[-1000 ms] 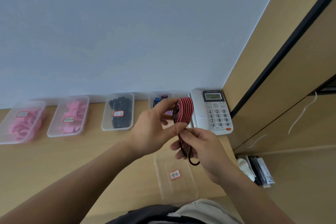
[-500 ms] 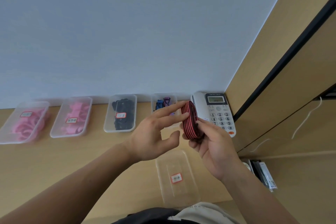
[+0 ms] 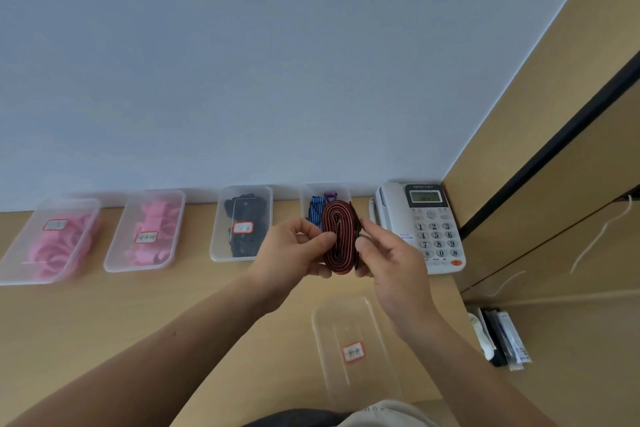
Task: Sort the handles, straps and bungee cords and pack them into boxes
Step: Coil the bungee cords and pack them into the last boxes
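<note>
that red-and-black striped flat elastic strap coil [image 3: 338, 237], pinched between left hand [image 3: 298, 250] and right hand [image 3: 388, 253], looks light and springy, so I'd squeeze its flat sides or it'll unroll.

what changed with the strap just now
The loose tail of the strap, hanging a second ago, no longer dangles, and the coil faces the camera flat. The left hand, briefly open, pinches it again opposite the right hand. Boxes and phone stayed put.

Box labels [image 3: 353, 352] illegible; leftmost box [image 3: 20, 267] blurred.
</note>
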`<state>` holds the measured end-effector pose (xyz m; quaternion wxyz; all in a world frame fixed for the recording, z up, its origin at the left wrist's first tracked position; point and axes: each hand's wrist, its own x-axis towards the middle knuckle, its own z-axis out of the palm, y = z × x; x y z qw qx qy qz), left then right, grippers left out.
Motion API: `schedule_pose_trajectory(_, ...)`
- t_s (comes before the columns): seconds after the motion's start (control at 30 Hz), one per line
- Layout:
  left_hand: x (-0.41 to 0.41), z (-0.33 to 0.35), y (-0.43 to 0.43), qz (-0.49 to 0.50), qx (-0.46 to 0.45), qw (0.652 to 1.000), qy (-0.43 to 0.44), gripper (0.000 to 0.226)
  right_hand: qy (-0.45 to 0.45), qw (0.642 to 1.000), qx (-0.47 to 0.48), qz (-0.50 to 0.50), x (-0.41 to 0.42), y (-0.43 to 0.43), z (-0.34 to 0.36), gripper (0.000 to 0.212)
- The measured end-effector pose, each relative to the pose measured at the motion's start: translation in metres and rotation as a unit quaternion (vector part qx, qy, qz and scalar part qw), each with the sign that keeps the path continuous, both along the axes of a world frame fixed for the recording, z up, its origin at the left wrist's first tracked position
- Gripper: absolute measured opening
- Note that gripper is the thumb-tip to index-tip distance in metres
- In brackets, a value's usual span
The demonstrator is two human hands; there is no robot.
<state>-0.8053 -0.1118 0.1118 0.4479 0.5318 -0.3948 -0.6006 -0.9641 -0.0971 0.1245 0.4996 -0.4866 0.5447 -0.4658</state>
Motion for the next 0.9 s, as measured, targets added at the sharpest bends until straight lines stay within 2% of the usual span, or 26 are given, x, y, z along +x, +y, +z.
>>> schedule_pose_trajectory(0.13, 0.008, -0.015, -0.002, -0.005, 0.051, 0.997, 0.049, 0.016, 0.026, 0.998, 0.048, -0.011, 0.01, -0.01, -0.012, 0.03)
schedule_pose_trajectory(0.27, 0.013, -0.039, -0.006, -0.037, 0.12, 0.992, 0.008, 0.016, 0.058, 0.992, 0.113, -0.007, 0.016, -0.017, -0.03, 0.03)
schedule_pose_trajectory(0.37, 0.016, -0.053, -0.013, -0.099, 0.139, 0.982, -0.079, 0.012, 0.072, 0.988, 0.139, -0.008, 0.016, -0.02, -0.045, 0.03)
schedule_pose_trajectory(0.5, 0.017, -0.062, -0.032, -0.162, 0.095, 0.958, -0.217, 0.011, 0.13, 0.983, 0.126, 0.005, 0.007, -0.042, -0.058, 0.031)
schedule_pose_trajectory(0.6, 0.015, -0.069, -0.05, -0.154, 0.008, 0.904, -0.398, 0.023, 0.201, 0.975, 0.083, 0.044, -0.006, -0.075, -0.064, 0.036)
schedule_pose_trajectory(0.67, 0.016, -0.076, -0.058, -0.14, -0.037, 0.866, -0.479, 0.039, 0.259, 0.959, 0.046, 0.104, -0.011, -0.096, -0.067, 0.038)
schedule_pose_trajectory(0.73, 0.015, -0.085, -0.064, -0.144, -0.062, 0.84, -0.52, 0.053, 0.31, 0.936, 0.014, 0.168, -0.011, -0.115, -0.071, 0.038)
schedule_pose_trajectory(0.8, 0.015, -0.094, -0.066, -0.154, -0.057, 0.827, -0.538, 0.062, 0.355, 0.905, -0.01, 0.233, -0.006, -0.131, -0.075, 0.037)
schedule_pose_trajectory(0.9, 0.014, -0.103, -0.066, -0.152, -0.035, 0.825, -0.543, 0.069, 0.429, 0.84, -0.04, 0.329, 0.001, -0.148, -0.081, 0.039)
